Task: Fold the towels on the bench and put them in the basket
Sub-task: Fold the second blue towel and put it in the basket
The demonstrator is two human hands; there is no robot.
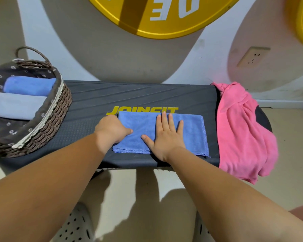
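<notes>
A blue towel [192,135], folded into a rectangle, lies flat on the black bench [98,100]. My right hand [166,137] rests flat on its middle with fingers spread. My left hand [110,131] grips the towel's left edge, fingers curled under and thumb on top. A crumpled pink towel [241,130] drapes over the bench's right end. A woven basket [49,123] with a dark flowered lining stands on the bench's left end. It holds a folded blue towel [28,85] and a folded pale grey-blue towel [16,105].
A wall with a large yellow disc [164,16] and a socket [252,57] stands right behind the bench. My knees and white perforated shoes [75,226] show below the bench's front edge, over a beige floor.
</notes>
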